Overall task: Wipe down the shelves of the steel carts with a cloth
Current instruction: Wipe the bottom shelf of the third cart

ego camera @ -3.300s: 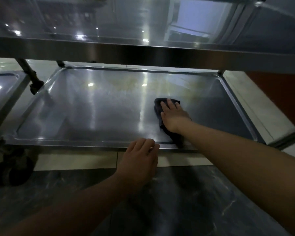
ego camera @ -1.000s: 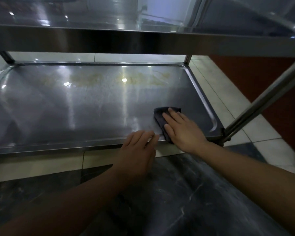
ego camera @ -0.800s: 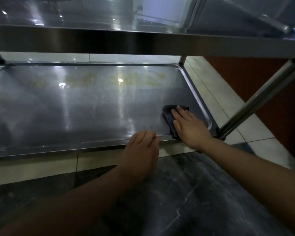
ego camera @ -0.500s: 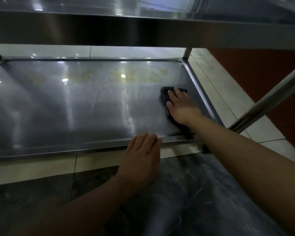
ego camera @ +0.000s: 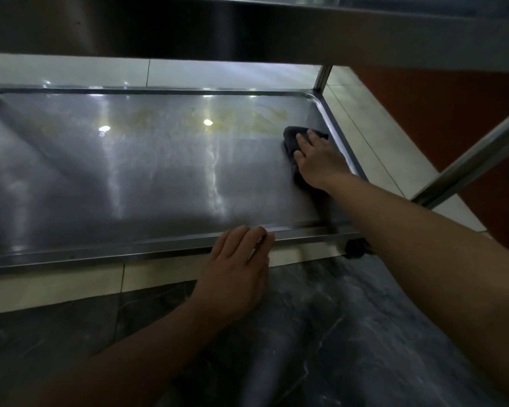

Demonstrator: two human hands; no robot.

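The lower steel shelf (ego camera: pixel 147 177) of the cart fills the middle of the view, with yellowish stains (ego camera: pixel 265 118) along its far side. A dark cloth (ego camera: pixel 291 136) lies flat on the shelf near the right rim. My right hand (ego camera: pixel 318 157) presses down on it, fingers spread toward the far right corner. My left hand (ego camera: pixel 238 268) rests with its fingertips on the shelf's front rim (ego camera: pixel 130 251), holding nothing.
The upper shelf's steel edge (ego camera: pixel 247 27) hangs close overhead. An upright post (ego camera: pixel 470 160) slants at the right and another post (ego camera: pixel 322 76) stands at the far right corner. A caster (ego camera: pixel 356 248) sits under the front right corner. Dark marble floor lies below, pale tiles beyond.
My right hand has pushed the cloth from the shelf's front edge toward the far right corner, up to the stains. My left hand has stayed on the front rim.
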